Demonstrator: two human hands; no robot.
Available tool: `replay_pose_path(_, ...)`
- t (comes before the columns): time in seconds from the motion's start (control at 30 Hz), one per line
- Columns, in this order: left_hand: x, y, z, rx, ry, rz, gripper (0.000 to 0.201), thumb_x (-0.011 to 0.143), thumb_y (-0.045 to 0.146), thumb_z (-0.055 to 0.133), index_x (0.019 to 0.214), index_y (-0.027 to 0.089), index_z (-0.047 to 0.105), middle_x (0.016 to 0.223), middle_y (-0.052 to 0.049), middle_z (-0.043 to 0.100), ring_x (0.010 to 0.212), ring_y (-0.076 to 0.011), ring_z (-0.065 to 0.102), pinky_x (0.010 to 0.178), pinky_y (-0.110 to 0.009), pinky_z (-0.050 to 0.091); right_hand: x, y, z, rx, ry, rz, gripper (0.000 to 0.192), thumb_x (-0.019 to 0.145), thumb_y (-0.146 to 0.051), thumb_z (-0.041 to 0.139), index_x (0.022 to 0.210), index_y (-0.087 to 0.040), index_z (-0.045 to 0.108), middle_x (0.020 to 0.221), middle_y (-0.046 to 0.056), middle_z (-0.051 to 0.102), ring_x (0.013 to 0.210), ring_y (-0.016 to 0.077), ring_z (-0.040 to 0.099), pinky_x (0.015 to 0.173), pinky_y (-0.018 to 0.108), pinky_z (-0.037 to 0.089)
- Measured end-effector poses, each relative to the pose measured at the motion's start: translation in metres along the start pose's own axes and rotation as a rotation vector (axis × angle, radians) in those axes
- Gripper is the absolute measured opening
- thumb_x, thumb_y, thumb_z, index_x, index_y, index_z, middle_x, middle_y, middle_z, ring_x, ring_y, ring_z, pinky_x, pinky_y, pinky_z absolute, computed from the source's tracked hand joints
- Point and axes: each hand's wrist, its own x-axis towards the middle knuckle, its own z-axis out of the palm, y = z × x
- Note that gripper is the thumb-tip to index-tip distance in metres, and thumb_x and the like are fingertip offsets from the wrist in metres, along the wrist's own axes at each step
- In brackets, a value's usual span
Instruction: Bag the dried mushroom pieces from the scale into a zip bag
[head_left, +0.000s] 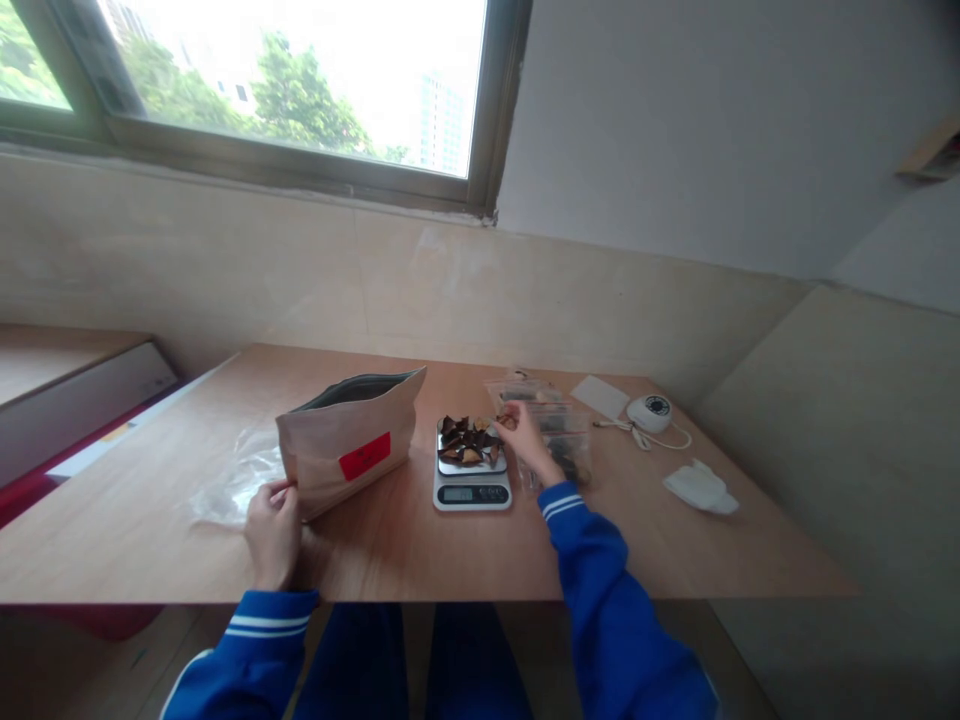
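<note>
Dark dried pieces (469, 441) sit heaped on a small scale (472, 478) mid-tabletop (420, 540). The right hand (525, 435) pinches one piece just beside the heap (too small to tell what it is). The left hand (273, 530) grips the bottom corner of a paper pouch (349, 440); its contents are hidden. Clear bags (559, 430) behind the right hand are partly covered.

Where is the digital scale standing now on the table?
In the head view, the scale stands mid-table, between the brown paper bag on its left and the right hand beside it.
</note>
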Motion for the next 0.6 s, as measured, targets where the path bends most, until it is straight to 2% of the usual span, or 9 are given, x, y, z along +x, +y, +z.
replay_pose_path(0.13, 0.001, -0.004, 0.001, 0.029, 0.002, 0.019, 0.016, 0.068, 0.033, 0.05, 0.079, 0.022, 0.055, 0.077, -0.005, 0.061, 0.08, -0.0259, 0.06, 0.074, -0.038, 0.045, 0.009, 0.008, 0.008, -0.054, -0.041, 0.002, 0.032, 0.067, -0.028, 0.068, 0.095, -0.018, 0.055, 0.099, 0.009, 0.064, 0.094, 0.0221, 0.061, 0.093, 0.044, 0.046)
replay_pose_path(0.27, 0.003, -0.007, 0.003, 0.05, 0.008, 0.065, 0.016, 0.067, 0.036, 0.049, 0.075, 0.022, 0.052, 0.078, -0.005, 0.058, 0.077, -0.0249, 0.058, 0.074, -0.039, 0.047, 0.003, 0.008, 0.008, -0.052, -0.111, -0.022, 0.026, 0.079, -0.031, 0.058, 0.102, -0.018, 0.058, 0.104, 0.01, 0.067, 0.098, 0.0204, 0.064, 0.092, 0.04, 0.049)
replay_pose_path(0.4, 0.002, -0.006, 0.004, 0.103, 0.059, 0.121, 0.016, 0.067, 0.037, 0.047, 0.072, 0.023, 0.048, 0.077, -0.005, 0.051, 0.082, -0.0269, 0.055, 0.08, -0.043, 0.047, -0.004, -0.002, -0.004, -0.061, -0.139, -0.068, 0.028, 0.087, -0.03, 0.046, 0.11, -0.019, 0.058, 0.116, 0.011, 0.065, 0.107, 0.0192, 0.062, 0.095, 0.037, 0.048)
replay_pose_path(0.5, 0.001, -0.004, 0.004, 0.166, 0.068, 0.111, 0.011, 0.067, 0.033, 0.045, 0.07, 0.023, 0.045, 0.075, -0.004, 0.046, 0.084, -0.0278, 0.053, 0.083, -0.047, 0.045, -0.011, -0.009, -0.018, -0.116, -0.128, -0.102, 0.025, 0.086, -0.026, 0.047, 0.104, -0.019, 0.063, 0.111, 0.01, 0.066, 0.106, 0.0212, 0.061, 0.097, 0.04, 0.046)
replay_pose_path(0.6, 0.0, -0.002, 0.003, 0.172, 0.035, 0.086, 0.009, 0.067, 0.031, 0.046, 0.07, 0.023, 0.044, 0.073, -0.003, 0.045, 0.082, -0.0271, 0.053, 0.082, -0.047, 0.046, -0.017, -0.012, -0.027, -0.303, -0.113, -0.149, 0.024, 0.084, -0.021, 0.047, 0.099, -0.018, 0.065, 0.106, 0.011, 0.066, 0.106, 0.0236, 0.059, 0.098, 0.043, 0.043)
